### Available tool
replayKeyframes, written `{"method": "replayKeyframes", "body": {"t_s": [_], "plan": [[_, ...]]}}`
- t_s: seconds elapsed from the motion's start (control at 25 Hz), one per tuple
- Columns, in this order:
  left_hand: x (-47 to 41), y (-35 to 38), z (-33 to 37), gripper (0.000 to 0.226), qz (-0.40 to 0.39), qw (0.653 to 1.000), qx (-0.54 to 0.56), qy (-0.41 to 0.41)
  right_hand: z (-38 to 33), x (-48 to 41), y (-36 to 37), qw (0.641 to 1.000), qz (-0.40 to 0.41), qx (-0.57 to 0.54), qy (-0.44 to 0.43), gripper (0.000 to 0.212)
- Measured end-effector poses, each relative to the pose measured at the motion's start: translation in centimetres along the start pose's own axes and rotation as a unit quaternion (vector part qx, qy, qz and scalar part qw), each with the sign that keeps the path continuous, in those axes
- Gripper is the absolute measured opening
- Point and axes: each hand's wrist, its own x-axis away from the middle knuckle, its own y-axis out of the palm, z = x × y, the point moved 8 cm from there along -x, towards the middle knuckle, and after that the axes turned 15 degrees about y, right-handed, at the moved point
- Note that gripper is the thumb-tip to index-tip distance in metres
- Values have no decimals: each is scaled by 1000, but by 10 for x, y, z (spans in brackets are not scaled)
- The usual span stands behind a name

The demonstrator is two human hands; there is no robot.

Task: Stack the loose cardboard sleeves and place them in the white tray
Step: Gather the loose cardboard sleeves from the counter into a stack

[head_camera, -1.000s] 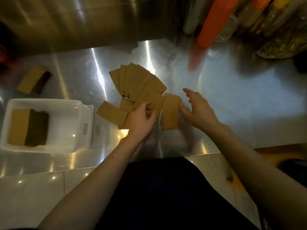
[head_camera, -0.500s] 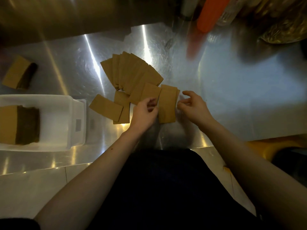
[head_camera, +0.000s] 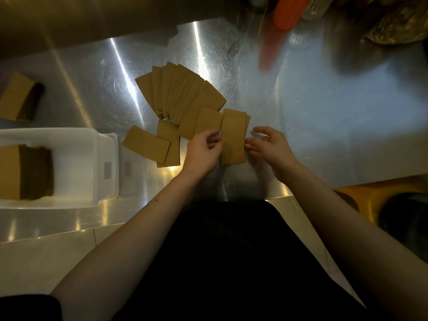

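Observation:
Several flat brown cardboard sleeves (head_camera: 178, 93) lie fanned out on the steel counter. A small pile of sleeves (head_camera: 233, 135) lies at the fan's right end, between my hands. My left hand (head_camera: 203, 147) touches the pile's left edge with thumb and fingertips pinched there. My right hand (head_camera: 268, 144) has its fingertips at the pile's right edge, fingers curled and apart. Two more sleeves (head_camera: 148, 144) lie loose at the left. The white tray (head_camera: 102, 167) at the left holds a stack of sleeves (head_camera: 25, 172).
Another sleeve stack (head_camera: 20, 100) lies on the counter behind the tray. An orange bottle (head_camera: 289, 12) and other containers stand at the back right. A yellow object (head_camera: 370, 195) sits below the counter edge at the right.
My right hand has drawn in from flat on the counter to the pile's right edge. My left hand has shifted to the pile's left edge. The camera has tilted, moving the scene down.

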Motion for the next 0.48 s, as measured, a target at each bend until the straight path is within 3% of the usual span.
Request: {"method": "replayKeyframes", "body": {"t_s": [0.48], "plan": [[3, 1, -2, 40, 6, 998, 44, -43, 3, 1, 0, 999, -9, -41, 4, 37]]}}
